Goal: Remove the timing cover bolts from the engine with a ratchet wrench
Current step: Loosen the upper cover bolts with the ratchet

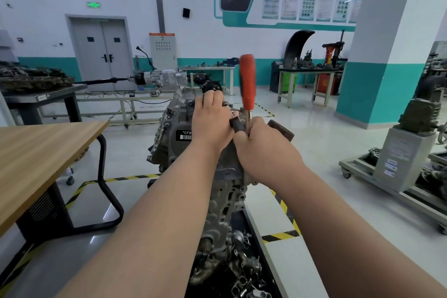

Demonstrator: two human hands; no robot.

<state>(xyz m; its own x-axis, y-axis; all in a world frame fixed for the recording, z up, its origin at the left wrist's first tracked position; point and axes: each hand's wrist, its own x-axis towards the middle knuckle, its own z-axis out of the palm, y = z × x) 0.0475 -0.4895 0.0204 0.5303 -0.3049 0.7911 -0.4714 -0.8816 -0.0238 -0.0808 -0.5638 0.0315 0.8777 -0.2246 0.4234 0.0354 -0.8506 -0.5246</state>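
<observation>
**Orange handle upright over the engine, both hands at its foot**

Orange and blurred, the handle of the ratchet wrench stands nearly upright above the far top end of the engine. The right hand grips the wrench low down, its fingers curled tight round the metal shank just under the orange grip. A black cylindrical piece slants out between the two hands and touches both. Whether it is a socket or an extension cannot be told.

The left hand lies on the engine's top just left of the wrench, knuckles up, with its fingers bent down over the far edge. The hand itself hides whether they clamp anything. The timing cover bolts cannot be made out, because the hands cover the spot where the wrench meets the engine.

The engine is grey cast metal and runs lengthwise away from the person. A black label reading "*CFB" sits on its left face, just beside the left wrist. The engine's near end rests on a black base among loose metal parts.

A wooden table on a black frame stands to the left. Yellow-and-black tape marks the pale floor. Further back are a grey double door, a gearbox with its shaft on a stand, and a teal-and-white pillar on the right.
</observation>
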